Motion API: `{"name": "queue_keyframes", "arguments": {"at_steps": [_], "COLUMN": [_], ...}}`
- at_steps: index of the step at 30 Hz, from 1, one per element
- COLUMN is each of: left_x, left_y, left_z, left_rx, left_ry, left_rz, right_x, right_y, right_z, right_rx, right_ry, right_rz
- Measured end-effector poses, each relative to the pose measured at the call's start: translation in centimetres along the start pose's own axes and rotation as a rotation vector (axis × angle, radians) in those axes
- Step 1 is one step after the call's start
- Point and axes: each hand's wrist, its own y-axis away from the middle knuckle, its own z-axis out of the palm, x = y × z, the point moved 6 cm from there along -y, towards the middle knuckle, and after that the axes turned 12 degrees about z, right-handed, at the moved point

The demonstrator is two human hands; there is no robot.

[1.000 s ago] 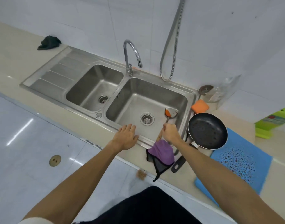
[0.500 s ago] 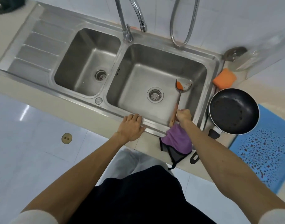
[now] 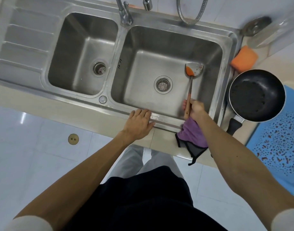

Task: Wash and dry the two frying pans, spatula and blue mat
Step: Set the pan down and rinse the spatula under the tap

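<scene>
Spatula [image 3: 191,84] in right sink basin [image 3: 143,47], orange-smeared blade far, wooden handle gripped by right hand [image 3: 195,110]. Left hand [image 3: 139,122] flat, fingers straight, on near sink rim. Frying pan [image 3: 257,95] right on counter, touching blue mat [image 3: 279,144].

I see the stainless steel double-bowl sink [image 3: 86,99] with its 2 bowls side by side. Taking the right bowl's drain as centre, the wooden-handled metal spatula [image 3: 191,84] has its blade at 2 o'clock and its handle toward 5 o'clock, gripped by the right hand [image 3: 196,109]. The left hand [image 3: 139,124] rests on the front rim at 7 o'clock. The purple cloth [image 3: 192,134] lies on the counter at 5 o'clock. Past the rim at 3 o'clock sits the round black frying pan [image 3: 257,95], overlapping the blue perforated mat [image 3: 279,144] at 4 o'clock. The orange sponge [image 3: 244,58] is at 2 o'clock.
</scene>
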Motion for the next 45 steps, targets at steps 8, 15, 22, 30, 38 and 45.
{"name": "queue_keyframes", "arguments": {"at_steps": [8, 15, 22, 30, 38, 45], "left_x": [-1.7, -6.3, -10.6, -14.1, -17.4, -20.0], "left_y": [-0.2, -0.2, -1.1, -4.6, -9.7, -15.2], "left_z": [-1.4, -6.5, -12.3, -19.2, -22.7, -25.6], "left_rx": [0.019, 0.053, 0.103, 0.178, 0.162, 0.099], "left_ry": [0.147, 0.165, 0.138, 0.063, -0.047, -0.16], "left_rz": [0.042, 0.022, 0.057, 0.102, 0.187, 0.239], "right_x": [-0.1, -1.6, -0.4, 0.4, -1.3, -1.8], "right_y": [2.1, 5.8, 9.3, 12.9, 14.4, 14.1], "right_z": [1.3, 4.1, 8.3, 13.0, 17.3, 19.8], "right_rx": [-0.023, -0.093, -0.096, -0.106, -0.075, -0.064], "right_ry": [-0.043, -0.073, -0.073, -0.076, -0.031, -0.065], "right_rz": [-0.063, -0.108, -0.133, -0.197, -0.278, -0.258]}}
